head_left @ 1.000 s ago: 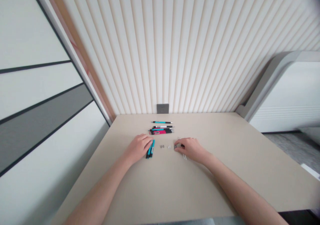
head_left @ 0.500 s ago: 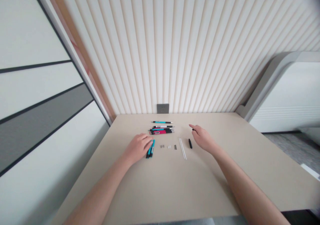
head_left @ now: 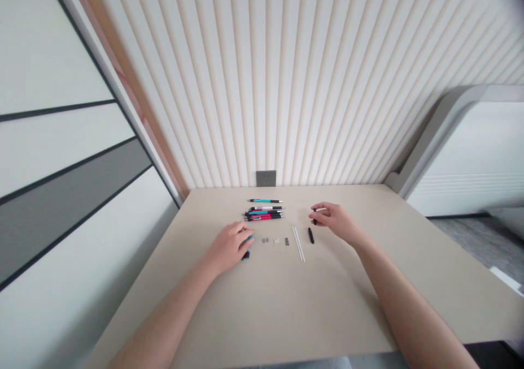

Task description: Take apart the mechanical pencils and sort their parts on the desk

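My left hand (head_left: 230,245) lies curled over two teal and black pen barrels (head_left: 246,253) on the beige table (head_left: 286,303), its fingers closed on them. My right hand (head_left: 336,220) hovers just above the table to the right, pinching a small black and white pen part (head_left: 317,210) between thumb and fingers. A short black pen piece (head_left: 311,235) lies just left of that hand. Two thin white refills (head_left: 298,243) lie side by side near the middle. Several tiny grey and clear parts (head_left: 275,241) sit in a row between my hands.
A bundle of teal, pink, black and white pens (head_left: 264,213) lies farther back, with a single teal pen (head_left: 265,200) behind it. A grey wall socket (head_left: 266,178) sits in the ribbed wall. A white cabinet (head_left: 470,156) stands at the right.
My right hand left the spot near the white refills, moved right and back, and now pinches a small part. A black piece lies where it was. My left hand has curled over the teal barrels.
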`<act>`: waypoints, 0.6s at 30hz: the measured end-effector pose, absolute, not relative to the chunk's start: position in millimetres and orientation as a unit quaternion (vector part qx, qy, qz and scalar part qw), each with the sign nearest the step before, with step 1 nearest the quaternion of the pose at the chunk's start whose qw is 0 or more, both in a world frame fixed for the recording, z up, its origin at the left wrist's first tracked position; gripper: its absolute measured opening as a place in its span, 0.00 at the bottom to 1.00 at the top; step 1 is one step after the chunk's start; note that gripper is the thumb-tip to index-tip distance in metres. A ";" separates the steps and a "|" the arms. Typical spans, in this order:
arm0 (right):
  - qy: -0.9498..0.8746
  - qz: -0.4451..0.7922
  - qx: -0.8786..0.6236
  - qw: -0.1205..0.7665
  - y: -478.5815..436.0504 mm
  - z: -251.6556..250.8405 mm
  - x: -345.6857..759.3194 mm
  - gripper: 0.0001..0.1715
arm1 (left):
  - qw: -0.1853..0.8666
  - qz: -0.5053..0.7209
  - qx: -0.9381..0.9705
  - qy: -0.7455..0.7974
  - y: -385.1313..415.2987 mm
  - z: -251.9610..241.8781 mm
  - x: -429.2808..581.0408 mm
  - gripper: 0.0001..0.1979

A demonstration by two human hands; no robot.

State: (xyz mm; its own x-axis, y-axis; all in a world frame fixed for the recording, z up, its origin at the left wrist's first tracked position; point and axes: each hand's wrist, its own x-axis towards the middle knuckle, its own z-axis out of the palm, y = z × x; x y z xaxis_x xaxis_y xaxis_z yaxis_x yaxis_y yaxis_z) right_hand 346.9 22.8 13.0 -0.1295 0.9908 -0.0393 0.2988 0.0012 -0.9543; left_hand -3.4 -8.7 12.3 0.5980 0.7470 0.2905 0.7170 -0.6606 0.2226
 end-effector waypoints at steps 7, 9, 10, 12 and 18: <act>-0.622 0.404 -0.607 0.285 24.2 11.9 360.0 0.19 | 0.066 0.188 0.894 0.402 -8.0 10.8 -3.7 0.11; -0.636 0.385 -0.622 0.247 24.4 8.7 362.5 0.19 | 0.072 0.192 0.893 0.399 -8.1 10.8 -4.0 0.11; -0.643 0.377 -0.626 0.230 24.4 7.2 363.2 0.19 | 0.074 0.194 0.893 0.399 -8.1 10.8 -4.1 0.11; -0.658 0.364 -0.627 0.204 24.3 4.9 363.6 0.19 | 0.079 0.196 0.892 0.400 -8.0 10.9 -4.4 0.11; -0.676 0.353 -0.626 0.165 21.6 4.7 357.0 0.18 | 0.068 0.205 0.889 0.403 -5.4 13.1 -5.7 0.11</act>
State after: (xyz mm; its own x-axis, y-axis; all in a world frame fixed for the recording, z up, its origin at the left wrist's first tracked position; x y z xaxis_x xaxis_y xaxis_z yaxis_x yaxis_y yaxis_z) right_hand 357.0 21.6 4.7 -0.1626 0.9623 -0.2180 0.7293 -0.0316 -0.6835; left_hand -5.7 -5.4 13.1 0.5914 0.7444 0.3100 0.6891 -0.6662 0.2853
